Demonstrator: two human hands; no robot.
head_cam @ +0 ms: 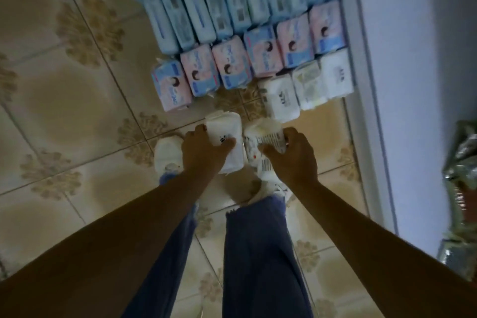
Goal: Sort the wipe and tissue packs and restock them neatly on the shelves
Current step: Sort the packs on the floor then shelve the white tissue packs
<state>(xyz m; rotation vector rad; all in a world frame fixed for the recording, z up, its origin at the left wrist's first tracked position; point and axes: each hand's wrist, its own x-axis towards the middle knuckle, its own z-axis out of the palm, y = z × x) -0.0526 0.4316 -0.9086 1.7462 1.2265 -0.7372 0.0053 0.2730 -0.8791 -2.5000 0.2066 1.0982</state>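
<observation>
Head view looks down at our two hands over the tiled floor (64, 90). Our left hand (204, 152) curls around a plain white pack (227, 129), with the thumb on top. Our right hand (294, 160) grips a white pack with black print (268, 137), just beside the first one. Both packs sit over our white shoes (166, 152). On the floor ahead we see rows of packs: blue packs (206, 8) farthest, pink and blue packs (258, 54) next, and three white packs (309, 85) nearest, by the white wall (413, 59).
</observation>
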